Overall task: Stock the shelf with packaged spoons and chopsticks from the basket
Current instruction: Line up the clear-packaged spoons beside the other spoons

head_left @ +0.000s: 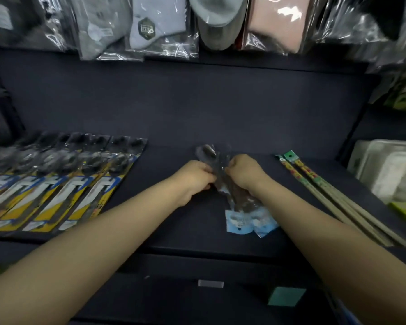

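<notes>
Two bare, sleeveless forearms (117,221)

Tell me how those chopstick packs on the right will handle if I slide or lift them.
The chopstick packs look long, thin and straight, so probably stiff and light. Their glossy wrap could be slippery, so a push may skate them along the shelf. Lifted by one end, they would likely tip.

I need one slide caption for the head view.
Both hands set clear spoon packs on the dark shelf.
</notes>
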`<state>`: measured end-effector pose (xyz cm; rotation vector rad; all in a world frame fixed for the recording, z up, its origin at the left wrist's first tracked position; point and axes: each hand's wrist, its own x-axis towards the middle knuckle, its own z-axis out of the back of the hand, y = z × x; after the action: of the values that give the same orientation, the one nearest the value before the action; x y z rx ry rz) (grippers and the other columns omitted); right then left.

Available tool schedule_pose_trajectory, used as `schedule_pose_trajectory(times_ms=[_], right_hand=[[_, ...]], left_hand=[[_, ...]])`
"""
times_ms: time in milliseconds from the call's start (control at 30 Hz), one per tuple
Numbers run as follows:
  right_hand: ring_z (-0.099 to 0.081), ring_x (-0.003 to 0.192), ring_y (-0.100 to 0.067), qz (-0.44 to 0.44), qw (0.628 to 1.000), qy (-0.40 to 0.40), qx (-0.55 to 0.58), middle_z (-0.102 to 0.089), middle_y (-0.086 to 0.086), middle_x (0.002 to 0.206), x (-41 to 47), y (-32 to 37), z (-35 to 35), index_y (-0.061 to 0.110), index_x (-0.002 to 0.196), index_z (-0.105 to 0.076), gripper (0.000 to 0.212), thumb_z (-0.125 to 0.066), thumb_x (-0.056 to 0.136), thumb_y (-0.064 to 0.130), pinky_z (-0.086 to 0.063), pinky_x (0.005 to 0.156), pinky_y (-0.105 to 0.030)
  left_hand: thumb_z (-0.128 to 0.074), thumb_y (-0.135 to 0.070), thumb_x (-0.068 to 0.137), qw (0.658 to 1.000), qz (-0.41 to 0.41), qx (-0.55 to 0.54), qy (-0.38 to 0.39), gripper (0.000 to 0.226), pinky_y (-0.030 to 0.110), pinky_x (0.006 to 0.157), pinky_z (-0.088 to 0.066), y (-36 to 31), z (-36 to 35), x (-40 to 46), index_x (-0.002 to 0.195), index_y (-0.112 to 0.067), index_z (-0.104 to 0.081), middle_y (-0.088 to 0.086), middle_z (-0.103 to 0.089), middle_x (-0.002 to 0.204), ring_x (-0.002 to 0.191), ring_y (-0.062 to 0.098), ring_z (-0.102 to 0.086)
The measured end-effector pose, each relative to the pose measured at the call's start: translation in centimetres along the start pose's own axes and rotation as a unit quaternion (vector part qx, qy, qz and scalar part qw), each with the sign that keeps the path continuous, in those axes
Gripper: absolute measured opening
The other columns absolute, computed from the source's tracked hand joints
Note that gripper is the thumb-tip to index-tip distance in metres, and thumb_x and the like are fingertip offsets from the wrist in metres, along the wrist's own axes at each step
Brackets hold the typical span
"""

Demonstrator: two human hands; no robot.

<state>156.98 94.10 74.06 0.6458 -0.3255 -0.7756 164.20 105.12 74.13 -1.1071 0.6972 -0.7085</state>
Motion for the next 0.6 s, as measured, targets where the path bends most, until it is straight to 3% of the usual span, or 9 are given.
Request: schedule_pose_trajectory(times_ms=[100,200,267,333,400,467,533,600], right_hand=[[-0.044,0.061,-0.021,0.02,0.997,-0.067,0.029,-0.044,-0.004,0.058,0.0,-0.9,1.8,0.011,0.054,-0.038,0.034,-0.048,0.087,0.007,-0.032,0.051,-0.028],[-0.051,0.063,-0.018,0.045,0.977,-0.062,0.198,-0.055,-0.007,0.066,-0.5,-0.5,3.1,0.008,0.07,-0.056,0.018,-0.055,0.087,0.006,-0.041,0.059,-0.027],[-0.054,0.057,-0.012,0.067,0.94,-0.004,0.334,-0.057,-0.005,0.065,-1.5,0.4,3.7,0.009,0.072,-0.059,0.017,-0.057,0.088,0.005,-0.045,0.059,-0.024],[-0.057,0.058,-0.007,0.106,0.914,0.057,0.386,-0.06,-0.002,0.067,-2.5,1.3,3.7,0.011,0.073,-0.061,0.017,-0.057,0.088,0.004,-0.049,0.061,-0.018],[-0.06,0.059,-0.003,0.131,0.903,0.113,0.392,-0.063,0.0,0.069,-3.3,2.3,3.1,0.01,0.075,-0.063,0.014,-0.058,0.087,0.004,-0.05,0.062,-0.013],[-0.059,0.058,-0.002,0.147,0.913,0.137,0.354,-0.063,0.001,0.068,-3.9,3.4,2.0,0.012,0.074,-0.063,0.015,-0.059,0.088,0.009,-0.048,0.062,-0.015],[-0.06,0.064,-0.005,0.143,0.931,0.17,0.288,-0.066,0.002,0.069,-4.2,4.5,1.2,0.016,0.077,-0.066,0.017,-0.057,0.09,0.022,-0.045,0.067,-0.02],[-0.064,0.067,-0.005,0.074,0.92,0.273,0.271,-0.071,0.0,0.073,-4.3,5.4,0.8,0.016,0.088,-0.067,0.039,-0.041,0.095,0.045,-0.045,0.065,-0.02]], left_hand=[[-0.053,-0.005,0.088,0.994,-0.034,0.1,0.017,0.033,0.023,0.095,-0.041,-0.6,-1.3,-0.2,0.12,-0.008,-0.058,0.001,-0.06,0.114,0.109,0.016,-0.054],[-0.051,-0.02,0.091,0.99,-0.052,0.129,0.009,0.028,0.021,0.091,-0.038,-0.9,-2.0,0.2,0.115,-0.012,-0.063,-0.006,-0.059,0.115,0.111,0.012,-0.053],[-0.043,-0.034,0.093,0.995,-0.082,0.047,-0.029,0.032,0.023,0.086,-0.044,-1.3,-1.7,0.1,0.102,-0.016,-0.068,-0.003,-0.067,0.108,0.102,0.01,-0.059],[-0.035,-0.038,0.096,0.985,-0.104,-0.135,-0.025,0.037,0.017,0.079,-0.046,-1.8,-0.4,-0.4,0.09,-0.021,-0.068,-0.007,-0.071,0.092,0.087,0.002,-0.063],[-0.038,-0.034,0.096,0.958,-0.135,-0.252,-0.018,0.034,0.021,0.076,-0.053,-2.1,1.3,-1.0,0.085,-0.019,-0.066,-0.006,-0.073,0.085,0.082,0.006,-0.068],[-0.043,-0.027,0.095,0.948,-0.155,-0.274,-0.04,0.027,0.022,0.071,-0.055,-2.0,2.9,-1.5,0.084,-0.013,-0.063,-0.001,-0.074,0.087,0.081,0.01,-0.07],[-0.046,-0.022,0.094,0.942,-0.15,-0.297,-0.052,0.023,0.02,0.065,-0.056,-1.7,4.4,-1.8,0.083,-0.011,-0.062,-0.002,-0.074,0.083,0.075,0.009,-0.07],[-0.046,-0.022,0.094,0.929,-0.133,-0.344,-0.035,0.019,0.019,0.064,-0.056,-1.6,6.0,-1.8,0.089,-0.011,-0.061,-0.006,-0.075,0.079,0.074,0.006,-0.069]])
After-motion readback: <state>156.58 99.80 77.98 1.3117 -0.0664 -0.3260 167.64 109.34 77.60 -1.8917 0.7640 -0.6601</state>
